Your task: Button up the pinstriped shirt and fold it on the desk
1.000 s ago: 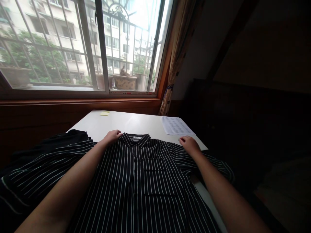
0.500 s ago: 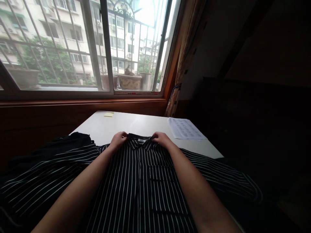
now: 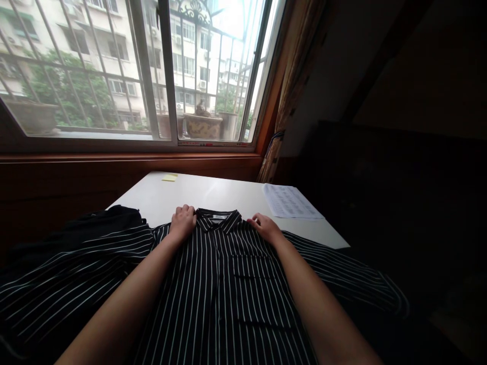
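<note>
A black shirt with thin white stripes lies front side up across the table, its collar at the far end and its sleeves spread to both sides. My left hand is on the shirt's shoulder just left of the collar, fingers curled over the cloth. On the other shoulder, a little way from the collar, my right hand pinches the fabric between thumb and bent fingers. The fingertips of both hands are partly hidden. A chest pocket shows below my right hand.
Dark folded cloth lies at the left under the sleeve. On the white table are yellow sticky notes and printed sheets. Behind stand a barred window and a tied curtain.
Both hands have left the collar and moved outward onto the shoulders, the right one farther to the right. The collar now lies open to view.
</note>
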{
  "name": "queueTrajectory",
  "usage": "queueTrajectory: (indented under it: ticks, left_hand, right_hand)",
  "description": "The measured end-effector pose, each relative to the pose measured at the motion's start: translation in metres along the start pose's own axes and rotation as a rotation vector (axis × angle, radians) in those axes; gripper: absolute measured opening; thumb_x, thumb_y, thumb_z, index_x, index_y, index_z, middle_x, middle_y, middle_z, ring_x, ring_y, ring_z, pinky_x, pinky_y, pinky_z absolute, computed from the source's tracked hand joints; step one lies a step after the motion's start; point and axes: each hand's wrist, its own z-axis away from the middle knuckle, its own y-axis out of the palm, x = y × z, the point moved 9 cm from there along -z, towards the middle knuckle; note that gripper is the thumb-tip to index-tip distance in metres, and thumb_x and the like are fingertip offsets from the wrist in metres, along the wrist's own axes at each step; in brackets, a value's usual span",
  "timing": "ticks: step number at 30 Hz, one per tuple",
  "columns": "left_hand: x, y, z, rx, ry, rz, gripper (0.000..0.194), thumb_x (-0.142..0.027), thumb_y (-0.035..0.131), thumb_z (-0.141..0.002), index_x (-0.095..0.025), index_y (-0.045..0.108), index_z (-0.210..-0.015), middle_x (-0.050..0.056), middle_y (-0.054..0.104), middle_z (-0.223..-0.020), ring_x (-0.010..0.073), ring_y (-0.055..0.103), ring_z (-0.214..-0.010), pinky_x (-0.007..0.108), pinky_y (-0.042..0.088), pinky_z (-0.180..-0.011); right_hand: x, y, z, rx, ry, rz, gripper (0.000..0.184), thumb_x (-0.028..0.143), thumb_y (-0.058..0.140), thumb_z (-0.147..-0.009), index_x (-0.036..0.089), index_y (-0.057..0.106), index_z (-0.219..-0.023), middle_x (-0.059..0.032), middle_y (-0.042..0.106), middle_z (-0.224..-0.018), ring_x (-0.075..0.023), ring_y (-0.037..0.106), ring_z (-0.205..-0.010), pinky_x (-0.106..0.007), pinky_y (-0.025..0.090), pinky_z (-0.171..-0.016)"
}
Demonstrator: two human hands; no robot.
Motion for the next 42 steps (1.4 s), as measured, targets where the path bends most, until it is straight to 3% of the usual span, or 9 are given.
queueTrajectory:
  ticks: [6, 8, 11, 15, 25, 31, 36, 39, 42]
  left_hand:
    - [-0.027, -0.015, 0.002, -0.086, 0.052, 0.02, 0.032, -0.021, 0.045, -0.094, -0.015, 0.054, -0.124, 0.02, 0.045, -0.141, 0.039, 0.042, -0.127, 0.055, 0.047, -0.093]
    - [-0.058, -0.014, 0.0, -0.08, 0.184, 0.048, 0.038, -0.019, 0.044, -0.094, -0.018, 0.051, -0.132, 0.015, 0.04, -0.149, 0.0341, 0.038, -0.135, 0.052, 0.043, -0.103]
    - [-0.116, 0.002, 0.002, 0.008, 0.421, 0.091, 0.038, -0.026, 0.047, -0.096, -0.026, 0.055, -0.133, 0.007, 0.052, -0.143, 0.0251, 0.043, -0.134, 0.043, 0.04, -0.111]
    - [-0.166, 0.033, 0.011, 0.123, 0.556, 0.114, 0.041, -0.038, 0.043, -0.1, -0.031, 0.053, -0.138, 0.003, 0.057, -0.141, 0.0237, 0.044, -0.137, 0.043, 0.037, -0.114]
    - [-0.166, 0.059, 0.015, 0.272, 0.466, 0.081, 0.055, -0.059, 0.029, -0.1, -0.038, 0.037, -0.15, -0.002, 0.031, -0.161, 0.0349, 0.022, -0.15, 0.069, 0.014, -0.116]
    - [-0.18, 0.047, 0.018, 0.198, 0.425, 0.08, 0.059, -0.057, 0.039, -0.097, -0.026, 0.045, -0.147, 0.009, 0.035, -0.159, 0.044, 0.021, -0.147, 0.079, 0.013, -0.109]
    - [-0.214, 0.028, 0.039, 0.093, 0.562, 0.121, 0.04, -0.032, 0.04, -0.1, -0.019, 0.058, -0.133, 0.013, 0.051, -0.146, 0.0305, 0.037, -0.142, 0.056, 0.017, -0.122]
    - [-0.228, 0.034, 0.051, 0.112, 0.63, 0.145, 0.037, -0.035, 0.039, -0.102, -0.02, 0.065, -0.124, 0.011, 0.063, -0.131, 0.0245, 0.052, -0.128, 0.042, 0.033, -0.117]
    - [-0.228, 0.046, 0.052, 0.131, 0.605, 0.148, 0.05, -0.048, 0.037, -0.102, -0.016, 0.056, -0.136, 0.013, 0.053, -0.145, 0.0275, 0.044, -0.137, 0.043, 0.032, -0.118]
  right_hand:
    - [-0.039, -0.01, 0.015, 0.079, 0.098, 0.093, 0.027, 0.047, 0.06, -0.093, 0.022, 0.066, -0.085, -0.0051, 0.071, -0.079, -0.0204, 0.065, -0.077, -0.026, 0.039, -0.067]
    - [-0.042, -0.01, 0.016, 0.103, 0.109, 0.103, 0.025, 0.046, 0.06, -0.093, 0.022, 0.066, -0.087, -0.0048, 0.072, -0.082, -0.0196, 0.065, -0.077, -0.025, 0.038, -0.066]
    - [-0.042, -0.009, 0.017, 0.131, 0.118, 0.113, 0.027, 0.049, 0.06, -0.093, 0.023, 0.065, -0.095, -0.0048, 0.073, -0.088, -0.0192, 0.065, -0.081, -0.024, 0.039, -0.068]
    - [-0.053, -0.017, 0.025, 0.165, 0.147, 0.141, 0.038, 0.057, 0.053, -0.094, 0.022, 0.065, -0.101, -0.0075, 0.073, -0.094, -0.0212, 0.065, -0.086, -0.026, 0.04, -0.07]
    - [-0.135, -0.048, 0.073, 0.403, 0.308, 0.186, 0.048, 0.064, 0.062, -0.083, 0.018, 0.069, -0.071, -0.0055, 0.072, -0.074, -0.0204, 0.063, -0.069, -0.026, 0.038, -0.058]
    - [-0.145, -0.067, 0.083, 0.308, 0.363, 0.267, 0.037, 0.056, 0.064, -0.083, 0.02, 0.071, -0.084, -0.0079, 0.074, -0.087, -0.0236, 0.066, -0.08, -0.028, 0.042, -0.065]
    - [-0.138, -0.083, 0.086, 0.178, 0.355, 0.331, 0.043, 0.061, 0.055, -0.087, 0.025, 0.067, -0.108, -0.0102, 0.074, -0.102, -0.0291, 0.066, -0.096, -0.035, 0.044, -0.079]
    - [-0.153, -0.093, 0.096, 0.154, 0.397, 0.335, 0.052, 0.067, 0.044, -0.091, 0.024, 0.068, -0.11, -0.0126, 0.074, -0.102, -0.0318, 0.066, -0.099, -0.039, 0.044, -0.084]
    - [-0.184, -0.111, 0.116, 0.137, 0.474, 0.325, 0.055, 0.066, 0.039, -0.092, 0.023, 0.072, -0.099, -0.0137, 0.073, -0.104, -0.034, 0.065, -0.103, -0.044, 0.045, -0.087]
